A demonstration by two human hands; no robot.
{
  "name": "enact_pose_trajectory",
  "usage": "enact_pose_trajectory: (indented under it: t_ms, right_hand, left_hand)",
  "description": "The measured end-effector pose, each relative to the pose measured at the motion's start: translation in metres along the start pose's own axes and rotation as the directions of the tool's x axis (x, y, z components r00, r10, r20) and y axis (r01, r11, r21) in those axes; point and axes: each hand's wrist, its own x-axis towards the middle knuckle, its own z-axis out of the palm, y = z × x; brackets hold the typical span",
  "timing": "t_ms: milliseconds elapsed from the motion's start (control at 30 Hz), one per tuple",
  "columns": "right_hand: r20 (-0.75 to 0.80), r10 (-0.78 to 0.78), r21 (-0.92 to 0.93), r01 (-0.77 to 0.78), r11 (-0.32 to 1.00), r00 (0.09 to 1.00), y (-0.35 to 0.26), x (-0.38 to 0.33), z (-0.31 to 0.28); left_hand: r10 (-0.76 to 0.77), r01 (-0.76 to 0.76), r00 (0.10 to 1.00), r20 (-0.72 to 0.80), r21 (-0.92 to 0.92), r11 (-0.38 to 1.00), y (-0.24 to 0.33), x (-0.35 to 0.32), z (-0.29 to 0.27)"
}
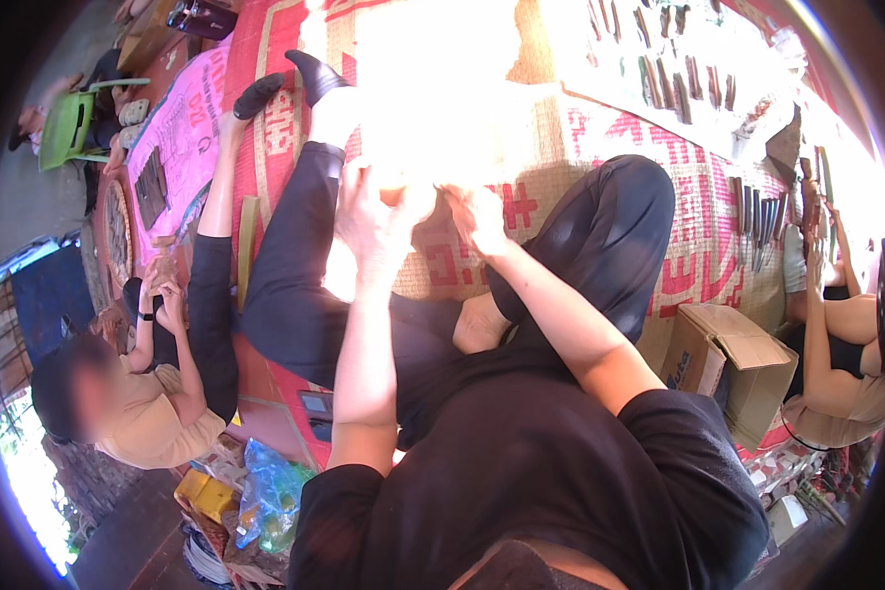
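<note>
Both my hands are raised in front of me over my crossed legs in black trousers (600,226). My left hand (369,211) and my right hand (477,218) are close together, and each grips the lower edge of a pale sheet-like object (433,98). Sunlight washes it out to white, so I cannot tell what kind of thing it is. My bare foot (477,324) rests below the hands.
I sit on a red-patterned woven mat (698,256). An open cardboard box (733,359) stands at my right. Several dark tools lie on a white cloth (678,69) and on the mat (757,218). One person sits at left (147,413), another at right (836,344). A plastic bag (265,492) lies near left.
</note>
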Motion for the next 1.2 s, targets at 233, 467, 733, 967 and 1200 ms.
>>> enact_pose_trajectory:
  t_ms: [233,467,733,967,1200]
  right_hand:
    - [-0.318,0.458,-0.619,-0.548,0.563,0.83,0.031,0.033,-0.008]
    - [-0.027,0.145,-0.997,-0.037,0.074,0.989,-0.015,0.033,0.07]
    - [0.005,0.41,-0.929,0.157,-0.336,0.912,0.013,0.094,0.069]
    - [0.382,0.055,-0.918,0.385,-0.09,0.923,-0.014,0.048,0.068]
    - [-0.09,0.375,-0.939,0.046,-0.34,0.923,0.019,0.081,0.037]
  left_hand:
    - [-0.031,0.028,0.999,-0.027,-0.098,0.995,-0.013,-0.001,-0.019]
    - [-0.289,0.23,0.955,-0.061,-0.462,0.857,-0.08,-0.005,-0.038]
    - [-0.157,0.095,0.979,-0.13,-0.39,0.916,-0.074,-0.009,-0.037]
    - [-0.234,0.142,0.962,-0.143,-0.469,0.872,-0.061,-0.008,-0.041]
    - [-0.084,0.042,0.987,-0.139,-0.278,0.96,-0.047,-0.014,-0.031]
